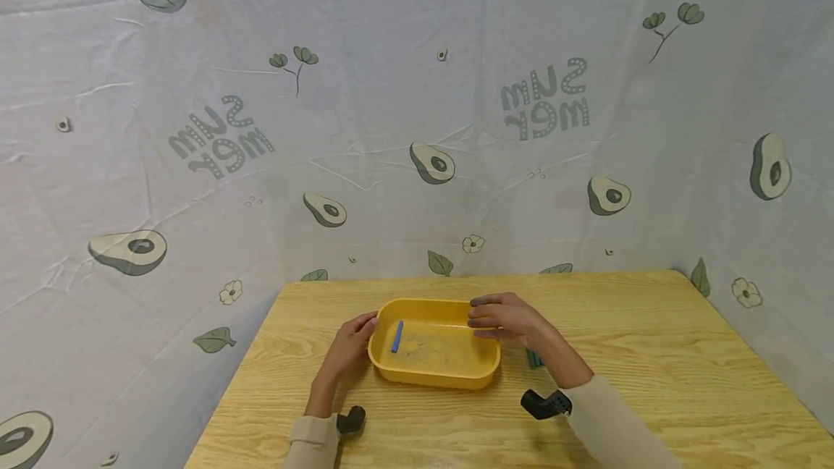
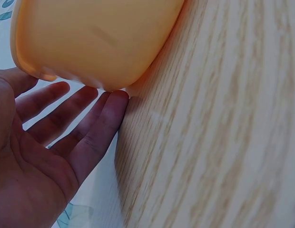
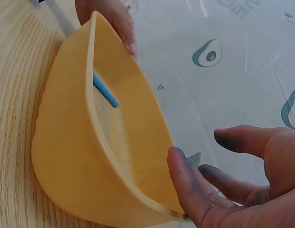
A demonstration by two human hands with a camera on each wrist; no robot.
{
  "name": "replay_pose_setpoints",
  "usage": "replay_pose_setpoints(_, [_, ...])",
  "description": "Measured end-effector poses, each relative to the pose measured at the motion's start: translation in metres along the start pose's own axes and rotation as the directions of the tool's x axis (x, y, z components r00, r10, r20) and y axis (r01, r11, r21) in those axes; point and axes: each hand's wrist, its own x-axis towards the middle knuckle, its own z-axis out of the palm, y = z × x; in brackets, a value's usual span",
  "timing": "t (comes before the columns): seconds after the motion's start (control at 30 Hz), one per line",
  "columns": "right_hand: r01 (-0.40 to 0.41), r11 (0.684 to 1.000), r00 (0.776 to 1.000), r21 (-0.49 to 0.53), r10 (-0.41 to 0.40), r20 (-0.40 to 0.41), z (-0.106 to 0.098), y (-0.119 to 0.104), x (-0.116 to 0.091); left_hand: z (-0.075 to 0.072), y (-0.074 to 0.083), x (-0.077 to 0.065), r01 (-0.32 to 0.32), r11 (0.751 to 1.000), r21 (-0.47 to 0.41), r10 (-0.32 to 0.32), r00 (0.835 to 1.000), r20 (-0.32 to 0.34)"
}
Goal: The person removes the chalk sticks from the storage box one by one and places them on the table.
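A yellow plastic basin [image 1: 435,381] sits on the wooden table, with a slim blue stick [image 1: 397,337], chalk-like, lying in its left part. Bluish-grey smudges mark the basin's floor. My left hand [image 1: 352,344] holds the basin's left end, thumb at the rim and fingertips against the outer wall in the left wrist view. At the other end, my right hand [image 1: 511,318] is over the rim with fingers spread and nothing held. Its fingertips [image 3: 228,141] are stained dark grey-blue in the right wrist view.
Partly hidden by the right forearm, small green-blue pieces [image 1: 535,359] lie on the table right of the basin. The wooden tabletop [image 1: 651,353] ends at a pale cloth [image 1: 391,93] printed with avocados and leaves. Each wrist wears a black camera mount [image 1: 546,404].
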Motion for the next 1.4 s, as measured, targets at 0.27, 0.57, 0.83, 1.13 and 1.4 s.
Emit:
replay_pose_setpoints(0.27, [-0.016,1.0,1.0,0.023,0.015,0.024,0.008,0.001,0.013,-0.003,0.002,-0.002,0.007,1.0,0.001,-0.007,1.0,0.0])
replay_pose_setpoints(0.57, [-0.04,0.998,0.999,0.057,0.038,0.033,0.014,0.003,0.025,-0.002,0.001,-0.002,-0.001,1.0,-0.014,0.001,1.0,0.0])
replay_pose_setpoints(0.83, [-0.043,0.995,0.999,0.091,0.044,-0.006,0.026,0.003,0.029,-0.004,0.001,-0.001,0.005,1.0,-0.004,-0.005,1.0,0.011])
replay_pose_setpoints(1.13, [-0.075,0.984,0.996,0.165,0.081,-0.032,0.037,0.015,0.038,-0.001,0.002,-0.002,0.001,1.0,0.004,-0.001,1.0,0.005])
replay_pose_setpoints(1.4, [-0.05,0.98,0.997,0.19,0.06,-0.047,0.048,0.023,0.043,0.0,0.001,-0.003,-0.006,1.0,0.015,0.006,1.0,-0.001])
